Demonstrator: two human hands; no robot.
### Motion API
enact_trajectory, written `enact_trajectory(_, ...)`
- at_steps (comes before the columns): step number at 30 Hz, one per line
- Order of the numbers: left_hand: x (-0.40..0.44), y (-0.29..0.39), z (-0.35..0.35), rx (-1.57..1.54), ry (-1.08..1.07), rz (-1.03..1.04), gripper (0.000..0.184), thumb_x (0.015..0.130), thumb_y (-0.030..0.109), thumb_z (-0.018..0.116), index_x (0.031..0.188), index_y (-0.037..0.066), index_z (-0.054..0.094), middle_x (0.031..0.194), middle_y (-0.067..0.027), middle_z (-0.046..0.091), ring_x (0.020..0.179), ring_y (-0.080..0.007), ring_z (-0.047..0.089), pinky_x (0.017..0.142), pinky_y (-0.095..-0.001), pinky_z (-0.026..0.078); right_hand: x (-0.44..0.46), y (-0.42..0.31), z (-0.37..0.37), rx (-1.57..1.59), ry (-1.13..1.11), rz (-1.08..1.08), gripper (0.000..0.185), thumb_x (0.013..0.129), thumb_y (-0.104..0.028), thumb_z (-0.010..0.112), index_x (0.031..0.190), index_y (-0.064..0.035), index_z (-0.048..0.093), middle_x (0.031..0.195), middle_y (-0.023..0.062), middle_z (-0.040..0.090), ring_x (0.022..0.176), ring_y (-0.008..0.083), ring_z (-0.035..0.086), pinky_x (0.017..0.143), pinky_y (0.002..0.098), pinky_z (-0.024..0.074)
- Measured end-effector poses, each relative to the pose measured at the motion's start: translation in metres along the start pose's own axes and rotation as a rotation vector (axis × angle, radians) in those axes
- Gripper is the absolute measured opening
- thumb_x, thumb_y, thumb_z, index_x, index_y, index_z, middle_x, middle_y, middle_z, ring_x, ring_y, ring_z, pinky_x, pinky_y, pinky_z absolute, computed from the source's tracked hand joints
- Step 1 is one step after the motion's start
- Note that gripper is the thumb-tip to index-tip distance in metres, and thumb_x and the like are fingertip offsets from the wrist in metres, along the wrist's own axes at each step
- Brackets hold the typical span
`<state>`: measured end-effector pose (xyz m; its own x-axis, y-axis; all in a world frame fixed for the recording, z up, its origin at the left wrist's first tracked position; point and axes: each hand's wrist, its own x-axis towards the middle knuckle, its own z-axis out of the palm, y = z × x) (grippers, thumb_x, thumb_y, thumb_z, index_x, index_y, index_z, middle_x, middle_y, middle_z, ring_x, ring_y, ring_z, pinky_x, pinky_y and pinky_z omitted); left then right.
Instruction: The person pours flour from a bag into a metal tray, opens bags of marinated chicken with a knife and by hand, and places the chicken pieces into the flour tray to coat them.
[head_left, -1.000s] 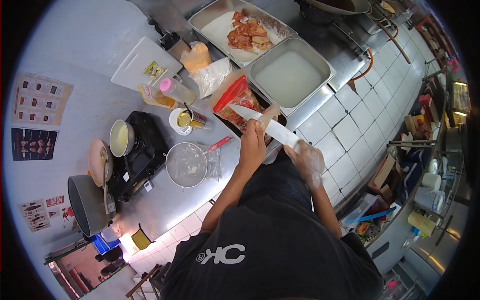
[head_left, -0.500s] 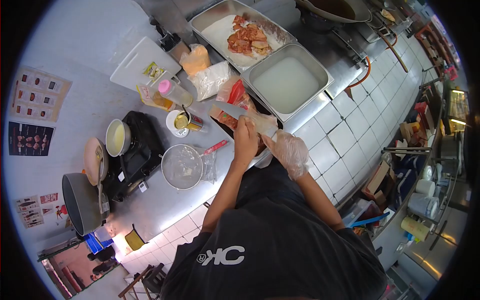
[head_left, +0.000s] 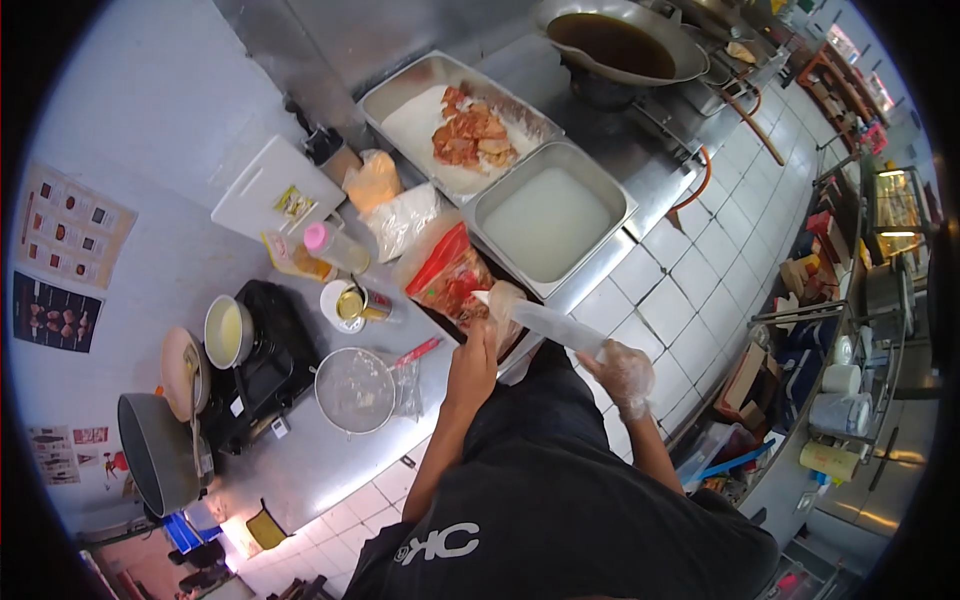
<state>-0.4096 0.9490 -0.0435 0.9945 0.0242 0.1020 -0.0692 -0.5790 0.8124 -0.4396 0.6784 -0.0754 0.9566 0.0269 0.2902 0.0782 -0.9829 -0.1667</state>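
My bare left hand (head_left: pixel 474 362) is closed, fingers pinched at one end of a long piece of clear plastic (head_left: pixel 556 326). It looks like a thin disposable glove, though its exact kind is hard to make out. My right hand (head_left: pixel 622 378), in a clear plastic glove, grips the other end, so the piece stretches between both hands. Just beyond my left fingers, an open clear bag of red marinated meat (head_left: pixel 449 284) with a red band rests in a dark tray, partly hidden by the hands.
Behind the bag stand a steel pan of cloudy liquid (head_left: pixel 548 222) and a pan of flour (head_left: pixel 412 126) with meat pieces (head_left: pixel 470 136). A sieve (head_left: pixel 356 391), an opened can (head_left: pixel 350 304) and a pink-capped bottle (head_left: pixel 338 248) lie leftward. A wok of dark oil (head_left: pixel 612 46) sits at the back.
My right hand has moved away from my left, drawing the clear plastic out long between them. The meat bag's red band is more exposed. The whole view has shifted slightly.
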Motion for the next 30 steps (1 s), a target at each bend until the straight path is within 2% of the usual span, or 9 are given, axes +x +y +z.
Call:
enact_trajectory(6,-0.012,0.010,0.002,0.002,-0.021,-0.085,0.022,0.108,0.025,0.038,0.113,0.006,0.048,0.080,-0.0340,0.063,0.077,-0.0556,0.061,0.062,-0.0634,0.043,0.094,-0.070,0.034,0.197,-0.122,-0.161,0.056,0.082,-0.067,0.068,0.087,-0.0113,0.074,0.070,0.0118,0.071,0.057,0.0269,0.069,0.052,0.0405,0.0540)
enact_trajectory(8,-0.018,0.007,0.003,-0.031,-0.011,-0.107,0.023,0.108,0.025,0.038,0.112,0.005,0.049,0.080,-0.0333,0.063,0.078,-0.0552,0.062,0.063,-0.0626,0.044,0.129,-0.087,0.067,0.262,0.117,-0.158,0.055,0.088,-0.063,0.064,0.100,-0.0100,0.072,0.077,0.0174,0.071,0.057,0.0284,0.068,0.050,0.0408,0.0533)
enact_trajectory(9,-0.029,0.008,0.010,-0.054,-0.039,-0.097,0.024,0.109,0.026,0.038,0.112,0.005,0.049,0.081,-0.0329,0.063,0.078,-0.0548,0.062,0.063,-0.0620,0.045,0.159,-0.075,0.091,-0.046,0.260,-0.169,0.052,0.090,-0.060,0.063,0.103,-0.0100,0.070,0.078,0.0195,0.070,0.058,0.0301,0.068,0.051,0.0417,0.0529)
enact_trajectory(14,-0.021,-0.013,0.019,-0.090,0.091,-0.127,0.025,0.108,0.025,0.039,0.110,0.004,0.053,0.085,-0.0326,0.064,0.085,-0.0532,0.063,0.068,-0.0595,0.047,0.265,-0.009,0.026,0.171,0.076,-0.182,0.059,0.095,-0.061,0.059,0.084,-0.0035,0.069,0.066,0.0233,0.065,0.062,0.0383,0.065,0.053,0.0456,0.0501)
enact_trajectory(16,-0.014,-0.014,0.016,-0.034,0.079,-0.154,0.023,0.107,0.025,0.042,0.111,0.006,0.054,0.088,-0.0318,0.065,0.090,-0.0519,0.064,0.071,-0.0576,0.049,0.248,-0.023,-0.038,0.369,-0.068,0.063,0.066,0.095,-0.064,0.056,0.075,-0.0013,0.065,0.071,0.0267,0.064,0.068,0.0440,0.064,0.062,0.0494,0.0516)
enact_trajectory(18,-0.005,-0.007,0.009,0.023,-0.286,0.033,0.021,0.106,0.024,0.042,0.112,0.007,0.055,0.093,-0.0293,0.067,0.091,-0.0491,0.065,0.073,-0.0558,0.049,0.228,-0.007,-0.025,0.406,-0.039,0.026,0.069,0.095,-0.062,0.057,0.078,0.0041,0.064,0.072,0.0301,0.062,0.066,0.0473,0.060,0.061,0.0512,0.0466)
enact_trajectory(21,-0.006,0.019,0.013,-0.081,-0.573,0.090,0.024,0.107,0.027,0.045,0.118,0.009,0.055,0.100,-0.0269,0.066,0.096,-0.0482,0.063,0.081,-0.0509,0.050,0.187,-0.001,-0.024,0.483,-0.189,0.046,0.066,0.096,-0.058,0.059,0.076,0.0051,0.062,0.073,0.0320,0.059,0.068,0.0500,0.056,0.062,0.0520,0.0453)
enact_trajectory(26,-0.004,0.024,0.034,-0.191,-0.722,0.091,0.028,0.103,0.031,0.056,0.117,0.007,0.057,0.100,-0.0244,0.067,0.097,-0.0445,0.065,0.082,-0.0497,0.050,0.129,0.001,-0.006,0.499,-0.360,0.060,0.062,0.095,-0.055,0.062,0.076,0.0039,0.060,0.069,0.0297,0.057,0.066,0.0497,0.055,0.059,0.0514,0.0443)
enact_trajectory(30,0.027,0.021,-0.005,-0.302,-0.919,0.061,0.026,0.094,0.023,0.071,0.110,0.004,0.064,0.096,-0.0115,0.071,0.091,-0.0210,0.069,0.078,-0.0364,0.052,0.094,0.001,0.002,0.368,-0.493,0.022,0.067,0.091,-0.063,0.061,0.077,0.0020,0.064,0.070,0.0286,0.063,0.070,0.0466,0.064,0.062,0.0523,0.0501)
